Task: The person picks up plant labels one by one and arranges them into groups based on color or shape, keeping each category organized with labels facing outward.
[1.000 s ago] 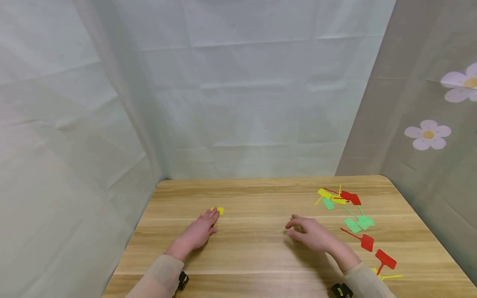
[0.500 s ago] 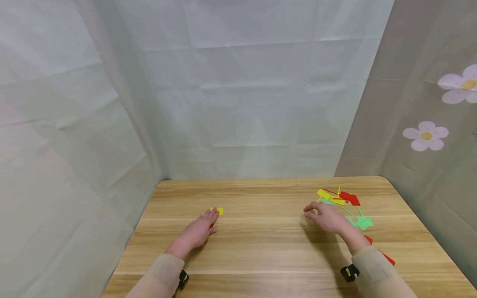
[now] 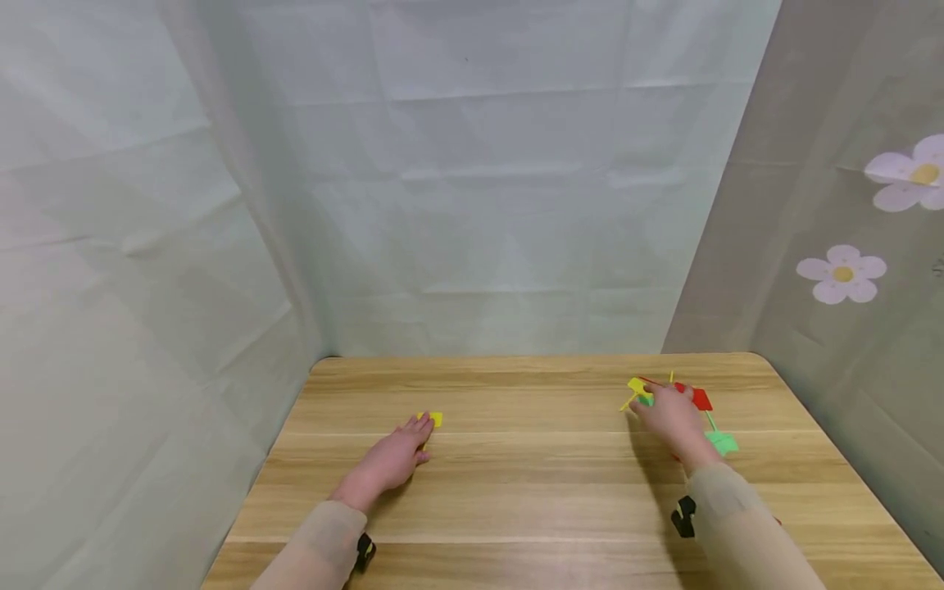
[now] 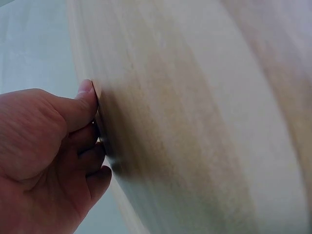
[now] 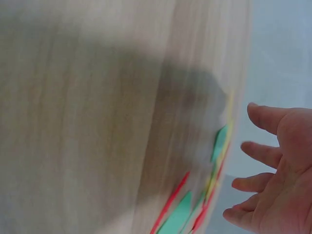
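Observation:
My left hand (image 3: 391, 460) rests on the table with its fingers over a yellow cable-tie tag (image 3: 437, 419), of which a corner and a bit of the stem show. At the right, my right hand (image 3: 673, 419) hangs over a loose group of cable-tie tags. Its fingers are spread and apart from the table in the right wrist view. Around it show a yellow tag (image 3: 636, 384), a red tag (image 3: 702, 400) and a green tag (image 3: 723, 443). Another green tag (image 5: 220, 141) lies below the fingers in the right wrist view. Hand and forearm hide some tags.
The tags lie on a wood-grain table (image 3: 516, 492). A pale cloth (image 3: 479, 246) hangs behind and along the left, and a grey-brown cloth with printed flowers (image 3: 844, 274) is at the right. A black wrist device (image 3: 684, 516) sits by the right sleeve.
My right hand has moved right and away from me, from bare table to above the tags, and its forearm now covers the nearer red and yellow ones. The left hand has stayed put.

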### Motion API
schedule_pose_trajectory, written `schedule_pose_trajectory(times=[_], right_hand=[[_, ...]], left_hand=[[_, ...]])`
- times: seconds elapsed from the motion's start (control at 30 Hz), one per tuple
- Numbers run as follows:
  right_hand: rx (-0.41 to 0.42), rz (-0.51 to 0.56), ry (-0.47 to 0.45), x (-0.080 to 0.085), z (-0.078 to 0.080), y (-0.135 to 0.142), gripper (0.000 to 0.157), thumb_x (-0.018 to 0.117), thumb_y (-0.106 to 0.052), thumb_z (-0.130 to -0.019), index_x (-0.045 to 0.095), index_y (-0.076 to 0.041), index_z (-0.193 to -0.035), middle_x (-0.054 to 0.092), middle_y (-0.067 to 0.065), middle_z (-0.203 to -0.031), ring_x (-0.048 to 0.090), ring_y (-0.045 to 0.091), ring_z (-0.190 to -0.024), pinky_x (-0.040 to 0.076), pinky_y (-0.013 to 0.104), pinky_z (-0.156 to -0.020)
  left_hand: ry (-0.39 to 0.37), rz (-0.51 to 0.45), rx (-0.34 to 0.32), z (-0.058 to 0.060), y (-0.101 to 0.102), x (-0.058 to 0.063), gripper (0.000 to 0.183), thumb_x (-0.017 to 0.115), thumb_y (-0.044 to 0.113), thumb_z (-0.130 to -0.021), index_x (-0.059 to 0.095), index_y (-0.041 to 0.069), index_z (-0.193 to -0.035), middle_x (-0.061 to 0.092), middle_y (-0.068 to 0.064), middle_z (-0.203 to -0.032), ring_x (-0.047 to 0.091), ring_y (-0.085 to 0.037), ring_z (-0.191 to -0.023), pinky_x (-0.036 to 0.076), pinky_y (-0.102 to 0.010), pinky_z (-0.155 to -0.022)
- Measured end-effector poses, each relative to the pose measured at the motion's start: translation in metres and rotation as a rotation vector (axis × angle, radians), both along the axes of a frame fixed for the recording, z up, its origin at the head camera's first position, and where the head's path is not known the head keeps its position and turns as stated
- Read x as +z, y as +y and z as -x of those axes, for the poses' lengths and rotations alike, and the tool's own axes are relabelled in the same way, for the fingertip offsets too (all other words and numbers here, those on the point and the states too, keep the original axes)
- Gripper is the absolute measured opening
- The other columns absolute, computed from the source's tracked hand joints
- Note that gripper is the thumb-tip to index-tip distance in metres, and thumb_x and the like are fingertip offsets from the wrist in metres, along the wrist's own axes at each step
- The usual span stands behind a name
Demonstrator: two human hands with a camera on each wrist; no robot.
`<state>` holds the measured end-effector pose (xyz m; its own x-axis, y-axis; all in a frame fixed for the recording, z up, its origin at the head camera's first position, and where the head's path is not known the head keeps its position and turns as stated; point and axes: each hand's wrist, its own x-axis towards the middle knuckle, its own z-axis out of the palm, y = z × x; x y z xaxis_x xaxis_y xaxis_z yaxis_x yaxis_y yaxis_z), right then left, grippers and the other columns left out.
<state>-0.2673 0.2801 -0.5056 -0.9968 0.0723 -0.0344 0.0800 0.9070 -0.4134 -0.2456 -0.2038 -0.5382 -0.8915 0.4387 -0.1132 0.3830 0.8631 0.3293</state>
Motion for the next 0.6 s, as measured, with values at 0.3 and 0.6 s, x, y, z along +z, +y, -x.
schedule_pose_trajectory(times=[0.3, 0.6], right_hand=[[-0.103, -0.053, -0.096, -0.003, 0.008, 0.002, 0.077, 0.061, -0.047, -0.093, 0.043, 0.009, -0.142, 0.026, 0.047, -0.143, 0.018, 0.065, -0.129, 0.04, 0.072, -0.086], [-0.124, -0.096, -0.127, -0.005, 0.015, -0.002, 0.085, 0.062, -0.056, -0.091, 0.044, 0.011, -0.141, 0.018, 0.048, -0.146, 0.005, 0.068, -0.135, 0.032, 0.079, -0.093]], left_hand=[[-0.015, -0.011, -0.004, -0.003, 0.002, 0.006, 0.058, 0.059, 0.018, -0.1, 0.038, -0.003, -0.15, 0.029, -0.018, -0.159, 0.025, -0.036, -0.147, 0.026, -0.054, -0.116], [-0.01, -0.052, 0.008, -0.006, 0.002, 0.007, 0.057, 0.061, 0.015, -0.099, 0.041, -0.004, -0.149, 0.032, -0.019, -0.158, 0.028, -0.037, -0.146, 0.027, -0.055, -0.116]])
